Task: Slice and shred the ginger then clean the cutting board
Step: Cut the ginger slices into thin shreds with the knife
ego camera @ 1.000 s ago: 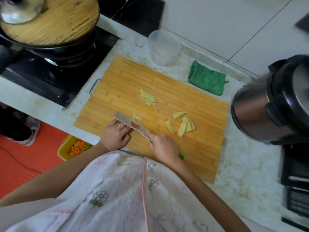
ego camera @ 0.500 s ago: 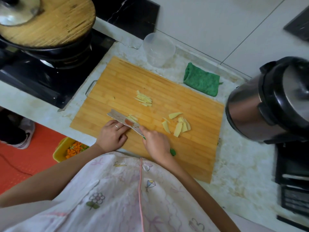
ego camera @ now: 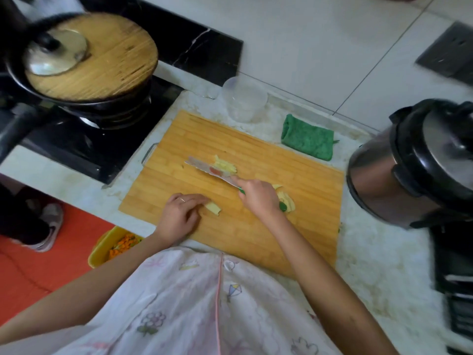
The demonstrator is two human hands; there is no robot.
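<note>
Head view, as I read it from the remote station. The bamboo cutting board [ego camera: 194, 139] lies on the pale stone surface [ego camera: 371, 252], beside the stove. The right hand [ego camera: 258, 198] is closed around the green handle of the knife [ego camera: 210, 170]. Its blade points up and to the left across the board, with its far side against a small heap of shredded ginger [ego camera: 226, 165]. The left hand [ego camera: 179, 216] has curled fingers; index tip and thumb pinch the near end of a ginger piece [ego camera: 214, 208] lying flat on the board's near half. Further ginger slices [ego camera: 288, 201] lie partly hidden behind the right hand and the handle's end. Beyond the board's far edge stand a clear plastic cup [ego camera: 243, 101] and a folded green cloth [ego camera: 307, 139]; a rice cooker [ego camera: 414, 162] stands to the right.
</note>
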